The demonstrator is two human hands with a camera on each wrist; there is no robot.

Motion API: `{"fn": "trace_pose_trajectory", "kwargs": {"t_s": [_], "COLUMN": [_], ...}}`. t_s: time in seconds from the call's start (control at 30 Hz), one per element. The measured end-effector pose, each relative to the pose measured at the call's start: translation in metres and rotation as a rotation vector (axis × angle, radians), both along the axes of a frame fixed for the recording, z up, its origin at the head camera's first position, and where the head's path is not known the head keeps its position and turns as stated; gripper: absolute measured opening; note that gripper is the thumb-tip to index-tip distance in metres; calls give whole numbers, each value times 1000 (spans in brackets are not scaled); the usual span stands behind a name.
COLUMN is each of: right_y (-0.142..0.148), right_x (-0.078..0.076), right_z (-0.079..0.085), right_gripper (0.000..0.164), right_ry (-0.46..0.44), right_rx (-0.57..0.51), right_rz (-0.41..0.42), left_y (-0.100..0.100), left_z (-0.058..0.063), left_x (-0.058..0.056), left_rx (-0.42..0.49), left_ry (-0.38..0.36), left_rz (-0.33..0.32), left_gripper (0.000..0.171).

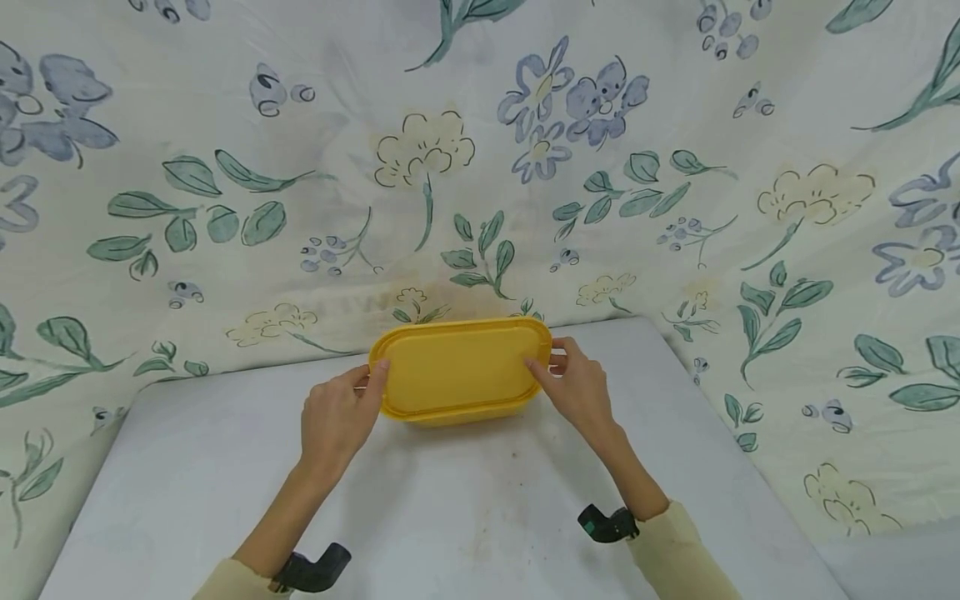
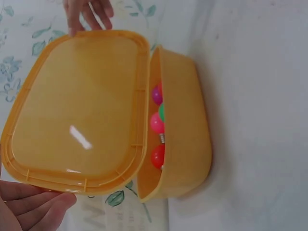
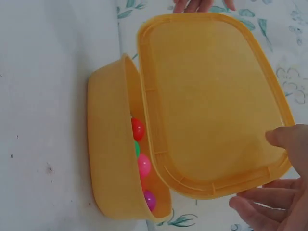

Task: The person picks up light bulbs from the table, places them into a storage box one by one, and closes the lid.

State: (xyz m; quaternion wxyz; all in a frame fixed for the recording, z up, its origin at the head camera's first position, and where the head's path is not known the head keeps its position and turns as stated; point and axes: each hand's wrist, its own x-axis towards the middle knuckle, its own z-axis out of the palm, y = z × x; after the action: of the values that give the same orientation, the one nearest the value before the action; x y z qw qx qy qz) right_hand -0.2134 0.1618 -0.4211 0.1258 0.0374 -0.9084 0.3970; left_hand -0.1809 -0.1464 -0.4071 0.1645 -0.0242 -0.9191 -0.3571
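Note:
A yellow plastic lid point(image 1: 457, 367) is held between both hands, raised off the rim of a yellow box point(image 2: 185, 125). My left hand point(image 1: 341, 412) pinches its left end, thumb on the top face and fingers beneath. At the opposite end my right hand point(image 1: 577, 387) grips it the same way. Through the gap under the lid, the right wrist view shows a red ball point(image 3: 138, 129), a pink ball point(image 3: 144, 164) and a purple ball point(image 3: 150, 199) inside the box. A bit of green and a small metal spring point(image 2: 162, 138) also show there.
The box stands on a white table point(image 1: 465, 517) near its back edge. Behind hangs a cloth point(image 1: 337, 167) printed with flowers and leaves, which also runs down the right side. Small dark specks lie on the tabletop in front of the box.

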Motion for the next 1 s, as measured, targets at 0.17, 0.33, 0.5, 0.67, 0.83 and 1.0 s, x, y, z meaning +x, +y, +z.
{"fn": "trace_pose_trajectory", "kwargs": {"t_s": [0.17, 0.33, 0.5, 0.67, 0.83, 1.0], "right_y": [2, 5, 7, 9, 10, 11], "right_x": [0, 0, 0, -1, -1, -3], "right_z": [-1, -2, -2, -4, -4, -4], "right_gripper": [53, 58, 62, 57, 51, 49], "right_ry": [-59, -77, -75, -88, -116, -121], "right_rx": [-82, -113, -177, -260, -296, -339], "right_rz": [5, 3, 0, 20, 15, 17], "left_y": [1, 1, 1, 2, 4, 5], "left_z": [0, -2, -4, -4, -2, -3], "left_x": [1, 1, 3, 6, 9, 11], "left_rx": [55, 112, 143, 193, 246, 278], "left_ry": [-35, -49, -80, -109, -167, -253], "left_rz": [17, 60, 74, 79, 77, 70], "left_gripper": [68, 70, 70, 69, 71, 76]}}
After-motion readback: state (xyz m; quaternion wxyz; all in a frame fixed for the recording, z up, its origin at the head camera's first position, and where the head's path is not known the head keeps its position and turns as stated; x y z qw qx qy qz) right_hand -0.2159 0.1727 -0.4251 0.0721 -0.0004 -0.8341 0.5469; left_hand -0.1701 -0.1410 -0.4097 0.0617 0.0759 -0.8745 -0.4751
